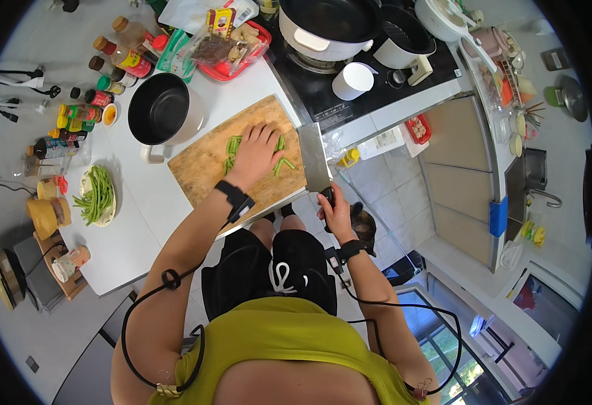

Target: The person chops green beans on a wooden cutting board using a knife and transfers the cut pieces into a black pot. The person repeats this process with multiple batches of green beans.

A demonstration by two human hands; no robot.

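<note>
Palm down, my left hand (258,153) covers part of a pile of cut green beans (233,148) on a wooden cutting board (194,169). More bean pieces show on both sides of it, and what lies under the palm is hidden. My right hand (337,210) grips the dark handle of a cleaver (314,157). The cleaver's broad blade stands at the board's right edge, apart from my left hand. Uncut green beans (96,195) lie on an oval plate (109,218) to the left.
A deep pot (159,109) stands just beyond the board, near several sauce bottles (124,58). A red basket (263,38) holds packaged food. Pans (331,20) and a white cup (352,81) sit on the black cooktop (321,109). A cat (363,228) is on the floor by my right wrist.
</note>
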